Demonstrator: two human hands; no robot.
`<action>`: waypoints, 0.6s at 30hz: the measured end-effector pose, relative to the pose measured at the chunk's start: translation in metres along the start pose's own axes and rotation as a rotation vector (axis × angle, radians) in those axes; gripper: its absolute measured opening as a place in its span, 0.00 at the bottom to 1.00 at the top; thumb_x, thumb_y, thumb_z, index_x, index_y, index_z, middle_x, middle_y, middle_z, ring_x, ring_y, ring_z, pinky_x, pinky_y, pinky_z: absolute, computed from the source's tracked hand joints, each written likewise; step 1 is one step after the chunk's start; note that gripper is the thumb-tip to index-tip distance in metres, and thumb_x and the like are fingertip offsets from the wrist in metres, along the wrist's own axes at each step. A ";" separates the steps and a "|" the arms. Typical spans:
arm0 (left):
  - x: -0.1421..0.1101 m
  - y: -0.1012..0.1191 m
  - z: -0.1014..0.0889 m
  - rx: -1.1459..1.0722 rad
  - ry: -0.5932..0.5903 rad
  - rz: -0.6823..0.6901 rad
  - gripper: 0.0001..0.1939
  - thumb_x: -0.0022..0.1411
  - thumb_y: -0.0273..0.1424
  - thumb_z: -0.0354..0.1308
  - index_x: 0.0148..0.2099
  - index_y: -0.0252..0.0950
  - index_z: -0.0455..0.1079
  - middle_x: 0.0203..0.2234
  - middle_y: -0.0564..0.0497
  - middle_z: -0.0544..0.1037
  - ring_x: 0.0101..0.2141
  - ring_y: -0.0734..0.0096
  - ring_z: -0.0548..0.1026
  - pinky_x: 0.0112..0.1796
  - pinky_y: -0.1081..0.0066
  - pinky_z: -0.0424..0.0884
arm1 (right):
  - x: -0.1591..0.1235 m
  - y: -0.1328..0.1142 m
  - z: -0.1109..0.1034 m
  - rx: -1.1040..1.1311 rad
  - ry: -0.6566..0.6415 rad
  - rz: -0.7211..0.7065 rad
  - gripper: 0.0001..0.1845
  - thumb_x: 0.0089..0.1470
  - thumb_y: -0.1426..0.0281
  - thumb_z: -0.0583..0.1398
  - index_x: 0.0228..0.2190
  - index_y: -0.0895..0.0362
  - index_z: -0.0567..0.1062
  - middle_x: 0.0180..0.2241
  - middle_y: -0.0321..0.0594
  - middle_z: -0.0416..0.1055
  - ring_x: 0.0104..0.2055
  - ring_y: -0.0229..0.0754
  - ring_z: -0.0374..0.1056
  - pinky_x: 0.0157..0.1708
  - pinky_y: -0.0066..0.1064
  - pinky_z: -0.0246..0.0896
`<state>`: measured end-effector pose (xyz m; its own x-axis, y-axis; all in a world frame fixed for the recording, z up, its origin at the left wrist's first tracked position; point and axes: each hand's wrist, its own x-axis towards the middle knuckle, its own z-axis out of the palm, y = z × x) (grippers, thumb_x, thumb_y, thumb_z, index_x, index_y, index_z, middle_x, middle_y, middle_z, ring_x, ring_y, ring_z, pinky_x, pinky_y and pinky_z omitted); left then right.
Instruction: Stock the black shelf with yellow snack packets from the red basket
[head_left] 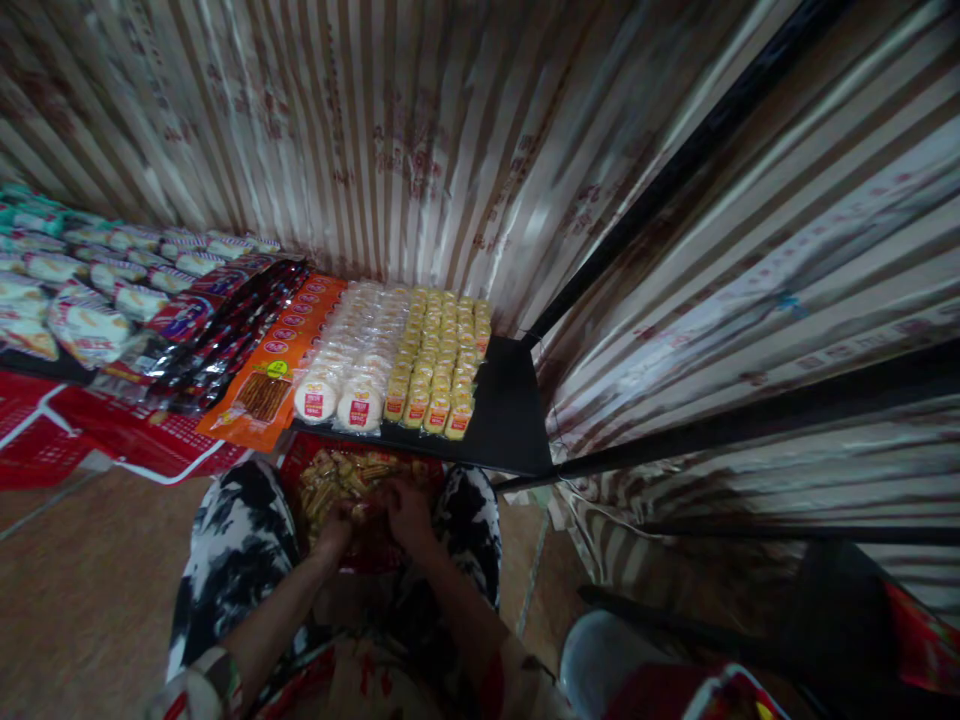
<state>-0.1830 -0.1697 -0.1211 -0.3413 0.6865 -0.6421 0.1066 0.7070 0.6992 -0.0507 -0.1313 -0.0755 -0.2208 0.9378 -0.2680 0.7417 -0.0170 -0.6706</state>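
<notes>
Between my knees is a red basket (289, 462) with many small yellowish wrapped snack packets (330, 482) in it. Over these packets my left hand (336, 528) is closed, its fingertips at a small pale packet (360, 513). My right hand (407, 515) comes in from the other side, fingers bent and closed towards that same packet. Dim light and blur hide the exact grip of both hands. Just beyond, on a black shelf (514, 405), stand rows of yellow wrapped snacks (439, 370).
Left along the shelf lie clear-wrapped white round crackers (360, 405), orange stick-snack bags (262, 400), dark red packets (225, 330) and white packets (90, 320). Red baskets (150, 430) sit below. Black frame bars (630, 190) and striped sheeting (420, 130) surround the shelf. A whitish bucket (600, 655) is at right.
</notes>
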 end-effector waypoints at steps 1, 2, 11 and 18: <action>-0.005 0.001 -0.003 -0.029 -0.006 -0.018 0.07 0.51 0.21 0.52 0.34 0.36 0.66 0.22 0.54 0.75 0.27 0.69 0.76 0.28 0.74 0.70 | -0.003 -0.002 -0.002 0.025 0.063 -0.009 0.19 0.50 0.79 0.51 0.43 0.60 0.73 0.45 0.45 0.72 0.50 0.42 0.66 0.53 0.32 0.56; -0.009 0.003 -0.006 -0.063 -0.012 -0.041 0.08 0.52 0.22 0.52 0.36 0.37 0.66 0.24 0.54 0.76 0.27 0.70 0.76 0.28 0.74 0.71 | -0.006 -0.003 -0.003 0.049 0.120 -0.020 0.19 0.50 0.79 0.52 0.43 0.60 0.73 0.46 0.46 0.71 0.51 0.43 0.64 0.54 0.34 0.55; -0.042 0.036 0.019 -0.515 -0.118 -0.039 0.16 0.48 0.28 0.61 0.41 0.38 0.63 0.28 0.53 0.77 0.31 0.68 0.77 0.34 0.69 0.73 | -0.033 0.000 -0.015 0.484 0.328 0.033 0.26 0.50 0.67 0.56 0.52 0.58 0.61 0.52 0.48 0.66 0.55 0.46 0.62 0.55 0.40 0.56; -0.069 0.066 0.048 -0.333 -0.221 0.217 0.19 0.45 0.40 0.61 0.39 0.37 0.64 0.25 0.53 0.76 0.29 0.66 0.76 0.29 0.71 0.70 | -0.047 0.011 -0.059 0.758 0.448 0.037 0.18 0.47 0.64 0.57 0.42 0.57 0.63 0.40 0.46 0.74 0.41 0.45 0.72 0.42 0.35 0.68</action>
<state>-0.1073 -0.1622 -0.0463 -0.1323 0.8582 -0.4959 -0.1647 0.4743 0.8648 0.0057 -0.1549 -0.0293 0.1827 0.9771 -0.1087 0.0887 -0.1265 -0.9880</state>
